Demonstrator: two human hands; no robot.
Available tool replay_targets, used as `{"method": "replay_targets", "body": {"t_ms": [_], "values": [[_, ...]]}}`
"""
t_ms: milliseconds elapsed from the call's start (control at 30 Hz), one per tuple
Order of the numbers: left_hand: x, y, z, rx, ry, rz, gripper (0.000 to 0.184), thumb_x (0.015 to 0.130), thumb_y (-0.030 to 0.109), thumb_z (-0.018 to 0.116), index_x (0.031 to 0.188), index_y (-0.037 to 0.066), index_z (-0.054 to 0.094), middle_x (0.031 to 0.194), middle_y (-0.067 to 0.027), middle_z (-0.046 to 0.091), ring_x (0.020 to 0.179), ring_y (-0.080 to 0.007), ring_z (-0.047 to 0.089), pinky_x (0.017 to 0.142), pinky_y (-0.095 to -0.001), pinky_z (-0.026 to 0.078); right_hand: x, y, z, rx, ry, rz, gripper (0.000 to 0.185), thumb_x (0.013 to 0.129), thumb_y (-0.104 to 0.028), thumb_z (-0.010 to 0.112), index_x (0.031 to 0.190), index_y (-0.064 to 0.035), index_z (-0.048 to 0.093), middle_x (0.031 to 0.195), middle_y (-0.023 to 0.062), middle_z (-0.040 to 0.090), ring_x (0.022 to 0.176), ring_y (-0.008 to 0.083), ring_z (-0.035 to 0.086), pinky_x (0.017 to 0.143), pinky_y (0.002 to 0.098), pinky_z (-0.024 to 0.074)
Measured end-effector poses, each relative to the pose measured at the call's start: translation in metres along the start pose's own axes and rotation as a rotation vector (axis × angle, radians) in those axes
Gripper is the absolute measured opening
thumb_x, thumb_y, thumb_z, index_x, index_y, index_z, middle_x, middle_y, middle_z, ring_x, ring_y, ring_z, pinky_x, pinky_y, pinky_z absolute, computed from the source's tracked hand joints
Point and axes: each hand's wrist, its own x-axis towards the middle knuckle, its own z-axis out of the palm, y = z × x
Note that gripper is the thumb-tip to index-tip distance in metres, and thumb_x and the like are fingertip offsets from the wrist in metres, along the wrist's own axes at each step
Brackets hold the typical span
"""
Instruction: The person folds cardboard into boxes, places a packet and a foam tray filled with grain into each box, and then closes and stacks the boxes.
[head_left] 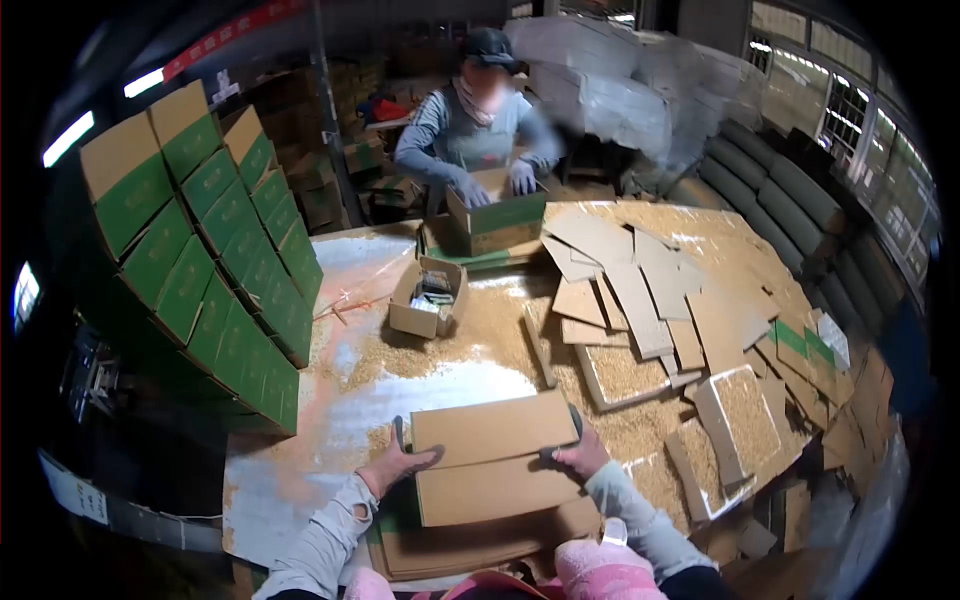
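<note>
A cardboard box [497,450] with brown flaps folded over its top lies in front of me at the table's near edge. My left hand [400,462] presses on its left side, thumb on the top edge. My right hand [582,448] grips the opposite side in the same way, with dark coverings on the fingers. Both hands are closed on the box, and their fingers are partly hidden along its sides. Under the box is a stack of brown cardboard with green edges [485,550].
Across the table a person in grey gloves handles an open green box [505,222]. Stacked green cartons [225,255] rise at left. A small open carton [430,297] holds small packets. Loose cardboard sheets [640,285] and white trays of brown granules [738,425] cover the right side.
</note>
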Motion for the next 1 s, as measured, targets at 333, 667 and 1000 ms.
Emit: {"method": "replay_targets", "body": {"t_ms": [333, 667, 1000], "values": [[-0.106, -0.036, 0.001, 0.365, -0.087, 0.225, 0.056, 0.072, 0.022, 0.067, 0.118, -0.003, 0.046, 0.124, -0.0174, 0.043, 0.114, -0.0305, 0.042, 0.096, -0.0387, 0.035, -0.059, 0.0, 0.003, -0.237, 0.232, 0.336, 0.072, 0.066, -0.051, 0.067, 0.108, 0.0055, 0.052, 0.092, 0.0227, 0.06, 0.086, 0.0307, 0.058, 0.079, 0.0352, 0.0447], [-0.014, 0.022, 0.044, 0.125, 0.283, -0.172, 0.044, 0.081, 0.006, 0.054, 0.122, -0.004, 0.043, 0.114, -0.0121, 0.054, 0.098, -0.022, 0.054, 0.085, -0.0312, 0.043, -0.203, 0.067, -0.31, -0.674, 1.608, 0.96, 0.072, 0.076, -0.039, 0.064, 0.131, -0.0024, 0.035, 0.128, 0.0235, 0.038, 0.118, 0.0342, 0.039, 0.094, 0.0415, 0.0364], [-0.015, 0.022, 0.046, 0.221, 0.343, -0.115, 0.04, 0.078, 0.004, 0.055, 0.117, -0.004, 0.05, 0.106, -0.01, 0.059, 0.093, -0.0181, 0.056, 0.083, -0.0281, 0.043, -0.17, 0.146, -0.372, 0.227, 1.401, 0.197, 0.059, 0.08, -0.016, 0.065, 0.127, 0.0022, 0.035, 0.108, 0.0144, 0.054, 0.088, 0.0247, 0.059, 0.076, 0.0362, 0.0509]]}}
